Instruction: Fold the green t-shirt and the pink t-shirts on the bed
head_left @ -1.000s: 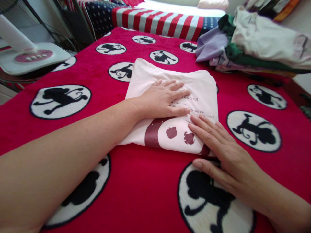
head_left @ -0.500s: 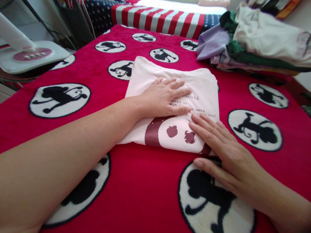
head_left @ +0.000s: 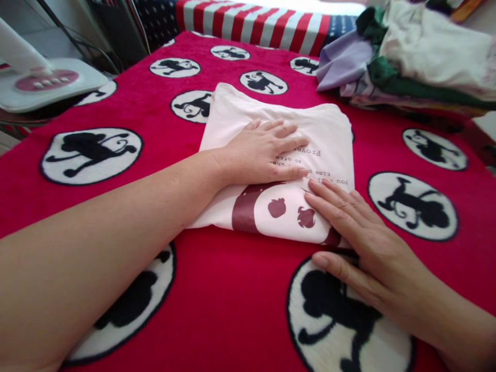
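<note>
A white T-shirt (head_left: pixel 232 126) with dark lettering and a maroon print lies folded into a flat, roughly square bundle on the red blanket (head_left: pixel 232 289). My left hand (head_left: pixel 263 152) rests palm down across its middle, fingers spread and holding nothing. At the near right corner of the shirt is my right hand (head_left: pixel 352 232), its fingers stretched flat over the cloth and its thumb lying apart over the blanket. The two hands almost meet at the printed text. Part of the lettering is hidden under my left hand.
A pile of folded clothes (head_left: pixel 430 57), white, green and purple, sits at the back right. At the left stands a white lamp base (head_left: pixel 50 82) with a pink button panel. Striped red and white fabric (head_left: pixel 248 26) runs along the far edge.
Both hands keep the same pose on the shirt. The view has shifted slightly, so the pile and the lamp base sit a little differently in the picture.
</note>
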A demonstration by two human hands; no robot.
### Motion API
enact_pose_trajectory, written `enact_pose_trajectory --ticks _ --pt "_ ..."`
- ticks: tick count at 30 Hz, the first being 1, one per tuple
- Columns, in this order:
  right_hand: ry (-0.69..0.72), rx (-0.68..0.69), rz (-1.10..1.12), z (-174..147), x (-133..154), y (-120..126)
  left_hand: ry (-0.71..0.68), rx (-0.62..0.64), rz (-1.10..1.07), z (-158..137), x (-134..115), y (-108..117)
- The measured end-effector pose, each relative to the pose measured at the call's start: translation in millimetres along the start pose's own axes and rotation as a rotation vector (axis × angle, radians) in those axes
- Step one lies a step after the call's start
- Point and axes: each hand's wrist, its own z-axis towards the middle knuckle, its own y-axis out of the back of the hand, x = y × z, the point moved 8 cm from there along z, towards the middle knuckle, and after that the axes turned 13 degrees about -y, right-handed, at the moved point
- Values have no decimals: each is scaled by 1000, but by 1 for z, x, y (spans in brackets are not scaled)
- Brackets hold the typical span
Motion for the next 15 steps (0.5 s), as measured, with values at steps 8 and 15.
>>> enact_pose_trajectory --ticks 8,15 --pt "-1 2 3 0 0 0 -4 -2 -4 1 -1 1" --pt "0 9 -1 0 -1 0 -12 -18 -2 0 -1 1"
